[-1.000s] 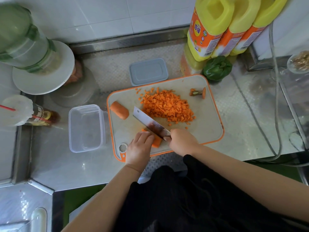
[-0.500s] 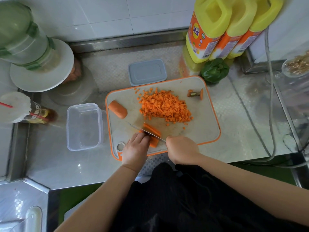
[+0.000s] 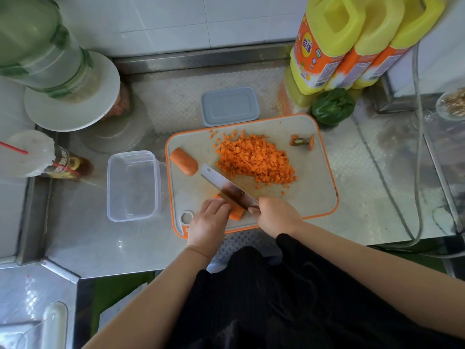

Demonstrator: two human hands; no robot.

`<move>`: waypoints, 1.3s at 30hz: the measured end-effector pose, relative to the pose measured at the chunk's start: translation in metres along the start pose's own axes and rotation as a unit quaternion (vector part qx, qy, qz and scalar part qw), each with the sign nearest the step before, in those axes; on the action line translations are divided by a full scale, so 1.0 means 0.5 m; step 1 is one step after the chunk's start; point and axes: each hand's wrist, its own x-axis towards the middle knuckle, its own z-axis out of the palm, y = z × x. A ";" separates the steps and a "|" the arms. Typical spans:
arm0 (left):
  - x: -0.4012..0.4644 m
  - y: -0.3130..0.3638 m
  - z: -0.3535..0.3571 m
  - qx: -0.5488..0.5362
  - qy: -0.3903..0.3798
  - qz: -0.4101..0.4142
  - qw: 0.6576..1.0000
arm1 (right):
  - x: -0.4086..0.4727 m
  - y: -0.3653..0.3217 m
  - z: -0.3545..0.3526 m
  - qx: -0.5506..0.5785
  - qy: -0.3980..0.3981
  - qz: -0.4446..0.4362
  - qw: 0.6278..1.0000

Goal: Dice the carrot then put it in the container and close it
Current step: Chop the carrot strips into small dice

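1. The cutting board [image 3: 314, 197] lies on the counter [image 3: 364, 197].
2. The container [image 3: 133, 185] stands just left of the board.
3. The lid [image 3: 230, 106] lies behind the board.
4. The diced carrot [image 3: 254, 159] lies on the board, right of the carrot piece [image 3: 183, 161].

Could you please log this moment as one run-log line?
dicing | left hand holds carrot piece | right hand grips knife | container empty | lid off

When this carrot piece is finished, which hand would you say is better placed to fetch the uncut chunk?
Probably the left hand: the uncut chunk lies on its side of the board, while the right hand holds the knife.
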 end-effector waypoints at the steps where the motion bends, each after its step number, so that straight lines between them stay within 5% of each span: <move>1: -0.001 0.000 0.000 -0.001 -0.001 0.003 1.000 | -0.003 0.001 -0.001 -0.001 0.001 0.000 1.000; 14: -0.007 0.004 -0.001 0.043 -0.008 -0.007 0.999 | -0.062 -0.030 -0.009 -0.129 -0.006 -0.053 0.990; 28: -0.010 -0.001 -0.002 0.025 -0.008 -0.004 1.000 | -0.008 -0.007 -0.002 0.004 -0.009 -0.004 1.000; 39: -0.014 0.005 -0.001 0.038 -0.005 -0.018 0.999 | -0.062 -0.018 0.000 -0.115 -0.017 -0.045 0.992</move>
